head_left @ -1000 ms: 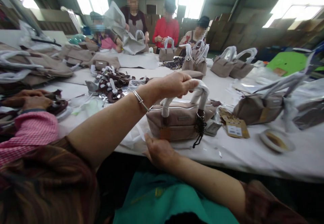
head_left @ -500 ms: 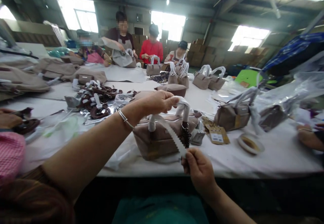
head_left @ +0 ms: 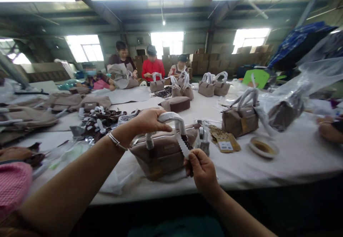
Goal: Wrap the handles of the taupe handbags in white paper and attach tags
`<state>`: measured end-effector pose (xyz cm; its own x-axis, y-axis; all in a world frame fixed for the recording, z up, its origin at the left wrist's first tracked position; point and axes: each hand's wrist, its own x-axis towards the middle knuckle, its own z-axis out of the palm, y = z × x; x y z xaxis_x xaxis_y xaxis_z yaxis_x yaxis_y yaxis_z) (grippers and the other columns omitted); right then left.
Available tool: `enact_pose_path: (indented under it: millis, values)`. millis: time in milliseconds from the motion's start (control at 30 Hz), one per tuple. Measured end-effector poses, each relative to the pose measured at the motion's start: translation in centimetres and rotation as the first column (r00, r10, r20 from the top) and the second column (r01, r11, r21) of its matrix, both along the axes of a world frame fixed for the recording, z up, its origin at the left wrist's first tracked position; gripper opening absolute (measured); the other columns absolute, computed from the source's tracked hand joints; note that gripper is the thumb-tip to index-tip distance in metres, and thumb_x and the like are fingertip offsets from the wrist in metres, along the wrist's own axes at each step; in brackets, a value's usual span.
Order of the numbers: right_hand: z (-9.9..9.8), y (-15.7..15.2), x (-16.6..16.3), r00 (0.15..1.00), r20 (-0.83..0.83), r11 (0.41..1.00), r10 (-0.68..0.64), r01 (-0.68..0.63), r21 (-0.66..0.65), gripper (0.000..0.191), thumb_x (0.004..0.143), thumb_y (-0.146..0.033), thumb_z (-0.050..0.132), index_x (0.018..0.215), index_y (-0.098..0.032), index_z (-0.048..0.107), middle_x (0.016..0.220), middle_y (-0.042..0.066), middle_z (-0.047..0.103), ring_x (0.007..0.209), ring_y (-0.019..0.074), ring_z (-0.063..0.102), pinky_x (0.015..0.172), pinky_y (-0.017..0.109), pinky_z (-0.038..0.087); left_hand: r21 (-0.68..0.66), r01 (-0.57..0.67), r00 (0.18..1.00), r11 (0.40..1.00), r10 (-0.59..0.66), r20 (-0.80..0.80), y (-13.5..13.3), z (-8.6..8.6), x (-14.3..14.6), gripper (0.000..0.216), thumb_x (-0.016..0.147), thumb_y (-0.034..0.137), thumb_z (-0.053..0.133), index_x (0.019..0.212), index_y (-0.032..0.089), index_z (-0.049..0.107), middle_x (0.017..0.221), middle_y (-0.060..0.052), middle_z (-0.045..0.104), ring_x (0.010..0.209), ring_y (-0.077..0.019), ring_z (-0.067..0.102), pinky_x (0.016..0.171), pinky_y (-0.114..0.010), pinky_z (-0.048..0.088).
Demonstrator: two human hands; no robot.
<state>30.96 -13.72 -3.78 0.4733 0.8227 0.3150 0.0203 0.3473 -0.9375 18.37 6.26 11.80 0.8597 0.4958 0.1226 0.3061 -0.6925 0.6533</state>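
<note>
handbag [head_left: 160, 156] | below left hand [head_left: 153, 121] gripping handle [head_left: 174, 117] | beside right hand [head_left: 202, 169]

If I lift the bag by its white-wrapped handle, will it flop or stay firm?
The bag will probably keep its form but give slightly: it looks like fabric, yet its sides stand up. It may swing, as the left hand holds it by the handle. That handle seems fairly stiff, given its arch.

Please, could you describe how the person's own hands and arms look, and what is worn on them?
The left hand and right hand wear no gloves. A thin, silver-coloured bangle circles the left wrist; none shows on the right. Most of each visible forearm is uncovered by any sleeve.
</note>
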Motion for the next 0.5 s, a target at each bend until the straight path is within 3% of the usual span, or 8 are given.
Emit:
enact_pose_path:
  millis: [133,200,333,400,500]
  values:
    - [0.1,-0.6,0.8,0.998,0.056,0.999,-0.032,0.03,0.029,0.029,0.099,-0.043,0.05,0.082,-0.02,0.054,0.066,-0.002,0.061,0.046,0.0081,0.051,0.044,0.02,0.04,0.05,-0.012,0.995,0.999,0.017,-0.097,0.1,-0.1,0.3,0.031,0.06,0.038,0.081,0.08,0.016,0.07,0.073,0.0,0.066,0.068,-0.0162,0.059,0.063,-0.024,0.046]
    - [0.3,-0.8,1.7,0.987,0.159,1.0,-0.007,0.009,-0.013,0.03,0.098,-0.044,0.051,0.082,-0.019,0.056,0.065,-0.002,0.061,0.049,0.0094,0.054,0.048,0.021,0.043,0.054,-0.011,0.991,0.998,0.018,-0.131,0.0,-0.1,0.4,0.028,0.06,0.036,0.08,0.078,0.016,0.072,0.071,0.0,0.067,0.068,-0.0168,0.061,0.063,-0.024,0.047]
    - [2.0,0.0,3.9,0.91,0.349,0.97,0.226,-0.177,-0.166,0.037,0.099,-0.048,0.046,0.094,-0.016,0.065,0.085,0.006,0.072,0.076,0.0168,0.067,0.067,0.027,0.051,0.026,0.069,0.979,0.997,-0.063,-0.193,-0.3,0.2,0.7,0.025,0.061,0.034,0.078,0.078,0.017,0.073,0.073,0.0,0.07,0.071,-0.0177,0.064,0.065,-0.024,0.048]
    - [3.2,1.2,4.0,0.871,0.379,0.942,0.311,-0.232,-0.241,0.04,0.101,-0.047,0.04,0.103,-0.016,0.065,0.092,0.009,0.073,0.079,0.0187,0.069,0.068,0.029,0.053,0.016,0.109,0.968,0.994,-0.103,-0.229,-0.6,0.5,1.0,0.025,0.062,0.033,0.078,0.08,0.017,0.073,0.074,0.001,0.07,0.073,-0.0178,0.064,0.067,-0.024,0.048]
    - [3.3,3.1,2.4,0.745,0.64,0.968,0.19,-0.034,-0.248,0.031,0.094,-0.041,0.055,0.11,-0.015,0.063,0.092,0.01,0.072,0.083,0.0224,0.068,0.075,0.034,0.053,0.043,0.085,0.973,0.995,-0.074,-0.217,-1.2,0.5,1.4,0.025,0.061,0.032,0.078,0.08,0.017,0.074,0.071,0.001,0.069,0.072,-0.0173,0.064,0.067,-0.023,0.048]
